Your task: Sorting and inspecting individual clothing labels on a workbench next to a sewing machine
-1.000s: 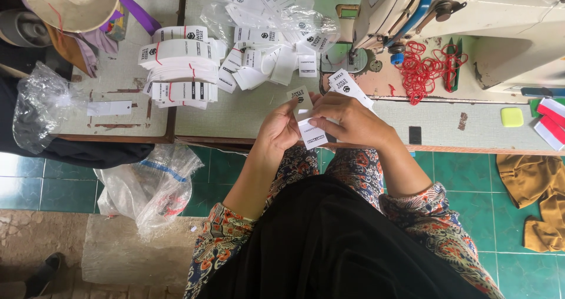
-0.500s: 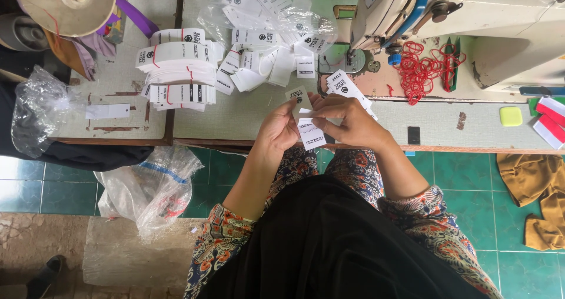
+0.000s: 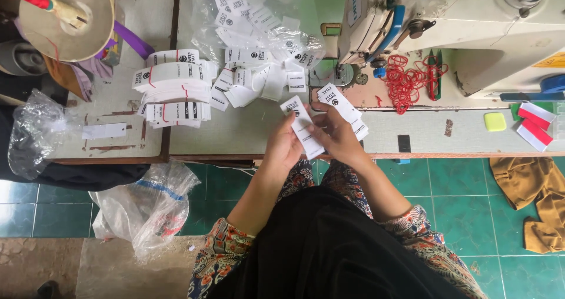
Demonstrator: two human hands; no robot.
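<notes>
Between the 2 hands, just off the near edge of the grey worktable (image 3: 235,131), a small stack of white rectangular fabric labels with black print (image 3: 304,128) is held upright. The left hand (image 3: 282,146) grips the stack's lower part with fingers curled around it. The right hand (image 3: 338,140) pinches the stack from the other side and also holds further white labels (image 3: 340,103) that fan out above its knuckles.

Beyond the left hand lies a loose heap of similar labels (image 3: 259,78), partly inside a clear plastic bag (image 3: 235,16). Further out on that side sit bundled label stacks tied with red bands (image 3: 173,93). Beyond the right hand stands a cream sewing machine (image 3: 447,28), with a tangle of red rubber bands (image 3: 412,81) at its base. Nothing lies between the hands and the heap.
</notes>
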